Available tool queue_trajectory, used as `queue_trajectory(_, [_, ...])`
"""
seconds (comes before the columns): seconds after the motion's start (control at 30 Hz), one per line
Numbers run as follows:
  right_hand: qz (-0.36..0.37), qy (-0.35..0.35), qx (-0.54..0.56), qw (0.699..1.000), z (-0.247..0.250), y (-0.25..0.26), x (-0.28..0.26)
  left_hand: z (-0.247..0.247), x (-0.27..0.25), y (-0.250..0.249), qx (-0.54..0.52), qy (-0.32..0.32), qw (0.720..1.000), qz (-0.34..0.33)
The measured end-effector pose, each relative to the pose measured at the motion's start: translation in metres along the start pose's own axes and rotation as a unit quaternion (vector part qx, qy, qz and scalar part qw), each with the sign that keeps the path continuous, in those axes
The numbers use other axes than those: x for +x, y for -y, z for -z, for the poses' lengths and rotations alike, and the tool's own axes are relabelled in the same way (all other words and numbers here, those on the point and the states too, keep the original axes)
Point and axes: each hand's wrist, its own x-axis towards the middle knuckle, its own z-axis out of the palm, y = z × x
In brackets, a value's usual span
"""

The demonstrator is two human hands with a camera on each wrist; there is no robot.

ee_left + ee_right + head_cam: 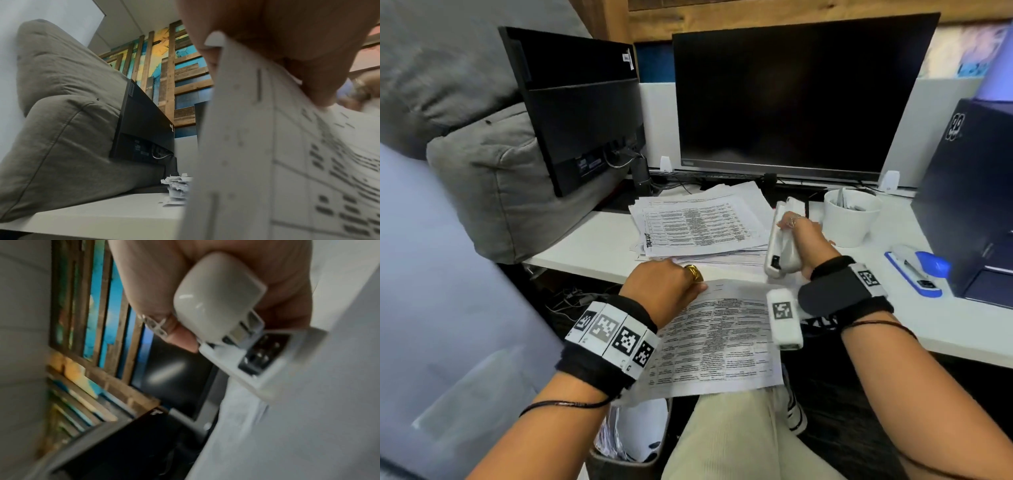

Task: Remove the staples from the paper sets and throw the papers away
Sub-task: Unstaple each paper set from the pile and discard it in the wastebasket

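While the left hand [666, 286] pinches the top corner of a printed paper set [717, 346] over the lap, head view shows the right hand [804, 240] wrapped round a white stapler [782, 240] above the desk [585, 248], beside a paper pile [698, 222]. Left wrist: fingers [320, 84] clamp the paper by 1 staple [259, 85]. Right wrist: fist closed on the stapler, blurred.

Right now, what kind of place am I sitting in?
Probably an office desk: a large black monitor, a messy stack of printed papers and a blue stapler on a white desktop.
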Motion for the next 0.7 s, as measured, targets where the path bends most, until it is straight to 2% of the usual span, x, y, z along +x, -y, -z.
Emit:
queue_trajectory(0.07, [-0.055, -0.018, -0.139, 0.989, 0.027, -0.005, 0.015, -0.003, 0.001, 0.001, -0.001, -0.006, 1.0, -0.002])
queue_trajectory(0.1, [-0.058, -0.025, -0.229, 0.971, 0.037, -0.009, 0.018, -0.004, 0.001, 0.0, 0.001, -0.008, 1.0, -0.004])
queue_trajectory(0.2, [0.0, -0.065, -0.427, 0.902, 0.057, -0.027, 0.028, -0.007, 0.001, -0.002, 0.01, 0.004, 1.0, 0.003])
queue_trajectory(0.3, [0.038, -0.075, -0.497, 0.864, 0.055, -0.035, 0.031, -0.012, 0.001, -0.005, 0.018, 0.02, 1.0, 0.007])
queue_trajectory(0.4, [0.051, -0.048, -0.525, 0.848, 0.05, -0.034, 0.034, -0.015, 0.0, -0.008, 0.009, 0.032, 0.999, 0.008])
queue_trajectory(0.47, [0.113, -0.03, -0.534, 0.838, 0.046, -0.03, 0.028, -0.015, -0.001, -0.008, 0.021, 0.035, 0.999, 0.013])
queue_trajectory(0.53, [0.223, 0.029, -0.455, 0.862, 0.037, -0.021, 0.013, -0.015, 0.0, -0.005, 0.016, 0.022, 0.999, 0.019])
queue_trajectory(0.57, [0.261, 0.096, -0.402, 0.872, 0.031, -0.016, -0.002, -0.016, -0.001, -0.002, 0.008, 0.007, 1.0, 0.022])
queue_trajectory(0.6, [0.27, 0.178, -0.38, 0.867, 0.023, -0.011, -0.019, -0.016, -0.001, -0.001, -0.008, -0.02, 1.0, 0.016])
queue_trajectory(0.63, [0.271, 0.252, -0.392, 0.842, 0.016, -0.01, -0.034, -0.016, -0.002, 0.0, -0.023, -0.069, 0.997, -0.006])
queue_trajectory(0.67, [0.287, 0.294, -0.411, 0.813, 0.01, -0.014, -0.043, -0.015, -0.002, 0.001, -0.019, -0.114, 0.993, -0.022])
queue_trajectory(0.7, [0.326, 0.294, -0.423, 0.793, 0.005, -0.021, -0.047, -0.016, -0.003, 0.002, -0.019, -0.166, 0.985, -0.04])
